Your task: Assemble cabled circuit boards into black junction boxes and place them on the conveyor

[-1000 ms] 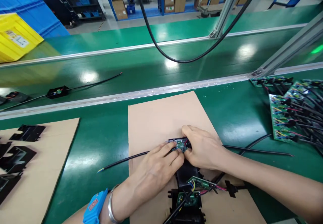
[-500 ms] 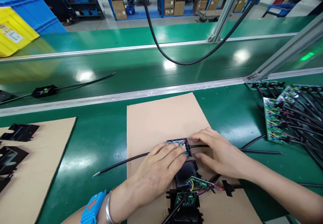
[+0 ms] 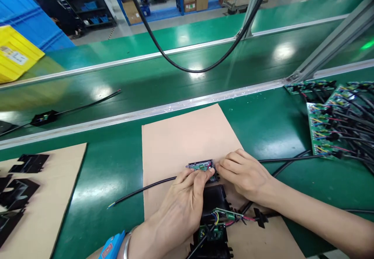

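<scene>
A small black housing with a green circuit board (image 3: pixel 201 166) inside lies on a cardboard sheet (image 3: pixel 187 134). My left hand (image 3: pixel 182 198) is closed on this housing, its thumb and fingers pressing the board. At the housing's right end, my right hand (image 3: pixel 244 173) pinches the black cable, which runs out to the right. Another black cable (image 3: pixel 140 191) with bare wire ends leaves on the left. Just below, nearer to me, are a black housing (image 3: pixel 215 199) and a second one with a green board (image 3: pixel 213 233) and wires.
Boards with black cables (image 3: pixel 330 130) are piled at the right. Black housings (image 3: pixel 22 192) lie on a left cardboard sheet (image 3: pixel 58 196). A wired box (image 3: pixel 43 117) sits on the green belt beyond the metal rail (image 3: pixel 163 109). A black cable (image 3: pixel 195 71) hangs overhead. A person stands far back left.
My right hand's fingers have closed together at the housing's right end. My left thumb now shows, pressed on the board. The camera view has shifted and tilted slightly.
</scene>
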Demonstrator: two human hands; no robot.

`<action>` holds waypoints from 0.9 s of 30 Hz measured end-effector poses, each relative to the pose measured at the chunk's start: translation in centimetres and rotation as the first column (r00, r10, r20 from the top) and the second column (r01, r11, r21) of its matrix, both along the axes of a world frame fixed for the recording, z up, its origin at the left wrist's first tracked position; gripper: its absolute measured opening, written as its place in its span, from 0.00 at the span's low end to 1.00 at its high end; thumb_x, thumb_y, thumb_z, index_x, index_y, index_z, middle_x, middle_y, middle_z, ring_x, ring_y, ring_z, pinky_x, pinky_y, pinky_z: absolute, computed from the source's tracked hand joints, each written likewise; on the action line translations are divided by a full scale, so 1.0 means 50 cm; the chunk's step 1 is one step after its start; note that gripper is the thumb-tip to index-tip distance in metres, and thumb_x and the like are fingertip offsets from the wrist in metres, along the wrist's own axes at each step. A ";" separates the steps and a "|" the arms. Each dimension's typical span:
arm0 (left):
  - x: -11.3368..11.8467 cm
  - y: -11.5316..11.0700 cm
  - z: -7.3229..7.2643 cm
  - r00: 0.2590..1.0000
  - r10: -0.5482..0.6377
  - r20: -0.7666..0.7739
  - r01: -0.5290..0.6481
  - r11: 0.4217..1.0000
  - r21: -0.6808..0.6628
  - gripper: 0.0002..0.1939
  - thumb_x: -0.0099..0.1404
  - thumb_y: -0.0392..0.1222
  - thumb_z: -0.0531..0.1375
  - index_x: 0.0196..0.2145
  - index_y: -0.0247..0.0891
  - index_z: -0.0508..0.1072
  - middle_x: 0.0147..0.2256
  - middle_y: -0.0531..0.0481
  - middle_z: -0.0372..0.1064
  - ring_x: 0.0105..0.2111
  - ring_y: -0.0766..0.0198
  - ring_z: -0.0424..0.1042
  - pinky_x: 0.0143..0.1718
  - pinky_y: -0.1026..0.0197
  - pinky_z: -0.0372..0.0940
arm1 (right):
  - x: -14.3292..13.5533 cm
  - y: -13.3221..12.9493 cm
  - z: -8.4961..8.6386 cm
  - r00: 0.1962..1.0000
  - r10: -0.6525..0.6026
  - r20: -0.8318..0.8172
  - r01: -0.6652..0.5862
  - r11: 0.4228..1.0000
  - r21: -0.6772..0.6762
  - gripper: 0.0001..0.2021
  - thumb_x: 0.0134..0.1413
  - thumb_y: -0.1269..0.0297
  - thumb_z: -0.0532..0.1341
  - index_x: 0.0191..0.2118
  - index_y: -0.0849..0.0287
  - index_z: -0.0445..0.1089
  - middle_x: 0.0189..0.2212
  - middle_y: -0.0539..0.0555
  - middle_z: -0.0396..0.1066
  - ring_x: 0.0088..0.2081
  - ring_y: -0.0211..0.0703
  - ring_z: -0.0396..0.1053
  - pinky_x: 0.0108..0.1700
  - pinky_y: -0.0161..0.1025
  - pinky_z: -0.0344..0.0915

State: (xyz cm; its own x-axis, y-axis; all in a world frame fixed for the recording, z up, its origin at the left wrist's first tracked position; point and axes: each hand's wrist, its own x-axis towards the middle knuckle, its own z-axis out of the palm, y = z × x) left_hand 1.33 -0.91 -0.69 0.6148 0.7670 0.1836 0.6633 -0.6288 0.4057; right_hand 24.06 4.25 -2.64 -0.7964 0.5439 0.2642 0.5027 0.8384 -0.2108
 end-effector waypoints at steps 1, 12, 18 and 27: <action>-0.001 -0.001 -0.001 1.000 -0.007 0.013 0.007 1.000 -0.001 0.32 0.61 0.24 0.45 0.63 0.31 0.51 0.52 0.38 0.70 0.50 0.55 0.70 0.54 0.46 0.63 | 0.002 0.000 -0.003 1.000 -0.008 -0.009 0.008 1.000 -0.003 0.14 0.63 0.77 0.49 0.41 0.63 0.72 0.34 0.57 0.71 0.37 0.45 0.62 0.39 0.44 0.56; -0.007 0.000 -0.009 0.998 -0.064 -0.009 0.065 0.996 0.055 0.39 0.58 0.23 0.46 0.66 0.26 0.42 0.54 0.32 0.66 0.50 0.51 0.69 0.50 0.42 0.65 | -0.003 0.000 -0.014 0.989 -0.069 -0.132 0.062 0.996 -0.059 0.14 0.61 0.77 0.50 0.42 0.62 0.73 0.33 0.56 0.71 0.37 0.44 0.62 0.39 0.43 0.58; -0.050 0.028 0.031 0.977 0.076 0.198 -0.056 0.993 -0.103 0.28 0.64 0.26 0.46 0.62 0.32 0.51 0.56 0.37 0.66 0.58 0.57 0.63 0.53 0.50 0.67 | 0.003 0.006 -0.006 0.985 -0.064 -0.163 0.040 0.989 -0.146 0.13 0.59 0.77 0.52 0.43 0.62 0.72 0.35 0.57 0.71 0.39 0.45 0.63 0.41 0.45 0.60; -0.119 0.052 0.027 0.969 0.238 0.066 -0.216 0.946 -0.241 0.05 0.64 0.35 0.59 0.39 0.38 0.72 0.39 0.50 0.72 0.42 0.58 0.70 0.45 0.52 0.65 | -0.052 -0.006 0.078 0.987 -0.072 -0.141 0.038 0.972 -0.234 0.13 0.59 0.76 0.53 0.43 0.62 0.72 0.37 0.58 0.68 0.41 0.48 0.61 0.44 0.47 0.61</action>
